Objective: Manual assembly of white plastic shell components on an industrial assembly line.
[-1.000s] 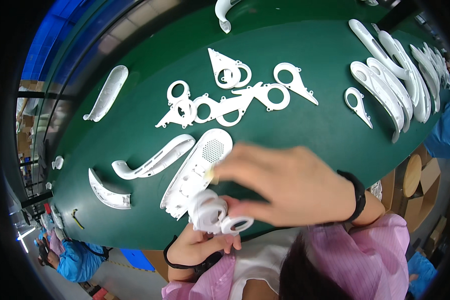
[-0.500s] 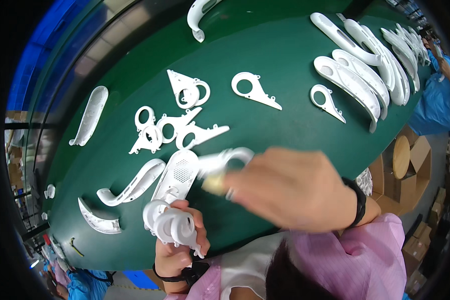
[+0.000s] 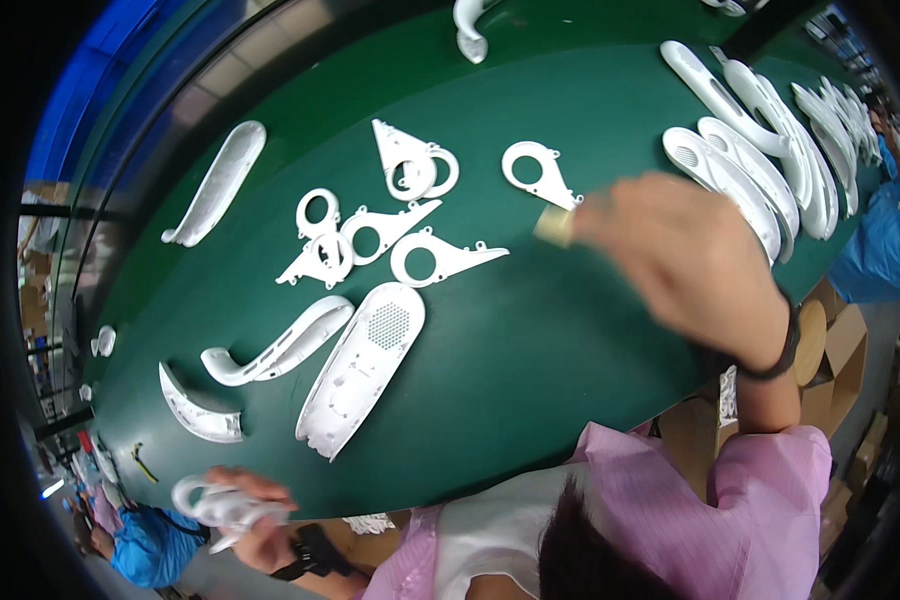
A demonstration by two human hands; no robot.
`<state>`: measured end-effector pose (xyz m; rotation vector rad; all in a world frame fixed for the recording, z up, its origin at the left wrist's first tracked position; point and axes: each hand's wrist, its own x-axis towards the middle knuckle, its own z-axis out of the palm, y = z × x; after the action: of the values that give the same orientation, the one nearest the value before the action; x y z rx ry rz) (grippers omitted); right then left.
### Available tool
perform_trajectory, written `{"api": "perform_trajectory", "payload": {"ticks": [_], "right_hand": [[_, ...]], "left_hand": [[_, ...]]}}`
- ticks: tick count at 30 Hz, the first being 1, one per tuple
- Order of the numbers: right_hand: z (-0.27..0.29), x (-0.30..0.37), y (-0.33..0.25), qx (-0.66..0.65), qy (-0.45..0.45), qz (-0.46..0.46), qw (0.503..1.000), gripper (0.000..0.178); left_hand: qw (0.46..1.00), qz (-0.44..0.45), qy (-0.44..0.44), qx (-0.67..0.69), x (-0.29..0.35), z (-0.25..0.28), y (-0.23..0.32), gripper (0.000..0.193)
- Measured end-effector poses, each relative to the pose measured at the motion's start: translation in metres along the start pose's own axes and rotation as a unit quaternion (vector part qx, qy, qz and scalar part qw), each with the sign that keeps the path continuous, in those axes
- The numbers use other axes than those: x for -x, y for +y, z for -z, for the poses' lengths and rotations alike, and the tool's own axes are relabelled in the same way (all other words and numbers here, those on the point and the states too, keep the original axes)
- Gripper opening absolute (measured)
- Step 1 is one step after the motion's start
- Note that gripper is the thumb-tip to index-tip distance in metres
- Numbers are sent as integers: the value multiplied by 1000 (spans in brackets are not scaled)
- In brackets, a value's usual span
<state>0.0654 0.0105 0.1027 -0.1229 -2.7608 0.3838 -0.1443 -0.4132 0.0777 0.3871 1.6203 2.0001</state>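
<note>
My left hand [image 3: 255, 510], low at the left beside the table edge, is closed around white plastic ring-shaped parts [image 3: 215, 503], stacked and blurred by motion. My right hand [image 3: 680, 265] is over the right half of the table. Its blurred fingers, one with a yellowish cover at the tip, come close to the tail of a white ring part with a pointed tail [image 3: 542, 172]. Whether they hold anything cannot be seen. More such ring parts [image 3: 440, 260] lie in a loose group left of centre. Below them rests a long white shell with a perforated end [image 3: 355, 375].
Curved white shells lie at the left [image 3: 200, 410] and far left [image 3: 220, 185]. Several long white shells [image 3: 770, 150] are lined up at the right of the green table [image 3: 530, 400]. Cardboard boxes [image 3: 840, 355] stand beyond its right edge, near a person in blue [image 3: 875, 250].
My left hand has moved down and left off the perforated shell with its ring parts. My right hand has swung up and right; the ring part seen by it is no longer there. The view has shifted.
</note>
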Motion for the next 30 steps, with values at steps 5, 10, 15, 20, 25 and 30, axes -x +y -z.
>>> {"api": "perform_trajectory", "payload": {"ticks": [5, 10, 15, 20, 25, 30], "right_hand": [[-32, -14, 51, 64, -4, 48, 997, 41], [-38, -22, 55, 73, -75, 47, 993, 38], [-30, -22, 60, 104, -106, 51, 988, 20], [-16, -18, 56, 121, -106, 102, 982, 18], [-6, -10, 10, -23, -10, 31, 999, 24], [-22, 6, -38, -86, -9, 81, 993, 25]], "left_hand": [[942, -84, 301, -124, 71, 121, 22, 66], [799, 180, 529, -222, 188, 282, -54, 24], [779, 401, 418, -239, 234, 313, -121, 31], [768, 171, 448, -425, 157, 236, -45, 36], [833, -111, 265, -473, 23, -6, -3, 32], [781, -166, -101, -594, -32, -119, -24, 71]]}}
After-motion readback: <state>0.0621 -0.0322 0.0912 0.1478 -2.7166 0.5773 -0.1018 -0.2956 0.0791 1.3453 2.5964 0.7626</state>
